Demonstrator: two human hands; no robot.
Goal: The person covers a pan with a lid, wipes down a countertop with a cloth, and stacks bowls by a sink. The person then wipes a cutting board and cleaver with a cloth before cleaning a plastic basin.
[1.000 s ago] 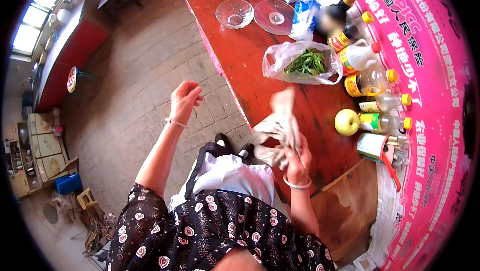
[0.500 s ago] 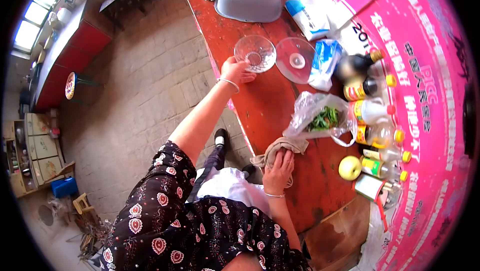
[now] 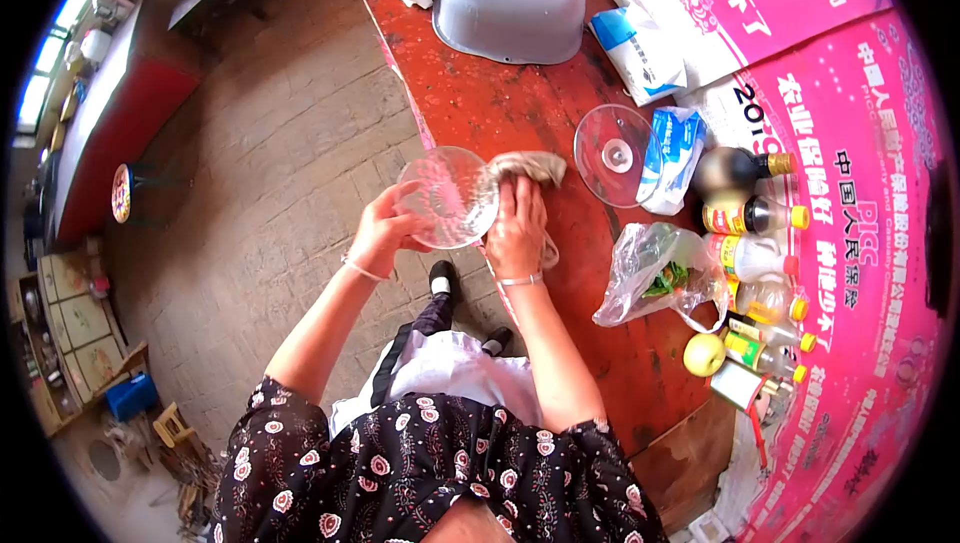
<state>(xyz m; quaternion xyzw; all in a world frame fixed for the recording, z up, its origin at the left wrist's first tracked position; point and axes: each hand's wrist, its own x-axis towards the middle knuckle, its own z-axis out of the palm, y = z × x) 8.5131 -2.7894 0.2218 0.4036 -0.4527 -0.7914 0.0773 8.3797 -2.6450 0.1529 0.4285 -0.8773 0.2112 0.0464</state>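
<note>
A clear glass bowl (image 3: 447,197) is held up at the table's left edge, partly over the floor. My left hand (image 3: 388,227) grips its left rim, fingers closed on the glass. On the bowl's right side, my right hand (image 3: 517,228) has its fingers wrapped on a beige cloth (image 3: 532,167), pressed close to the rim. Part of the cloth hangs below that hand. A clear round glass lid (image 3: 612,156) with a central knob lies on the red table (image 3: 480,98), right of the cloth.
An upturned grey basin (image 3: 512,3) stands at the table's far end. Blue-and-white packets (image 3: 672,158), a plastic bag of greens (image 3: 660,278), several bottles (image 3: 765,261) and a green apple (image 3: 704,354) line the right side. A stool (image 3: 122,193) stands on the floor at left.
My left hand has lifted the bowl off the table and brought it nearer. My right hand has moved the cloth up and left from the table to the bowl.
</note>
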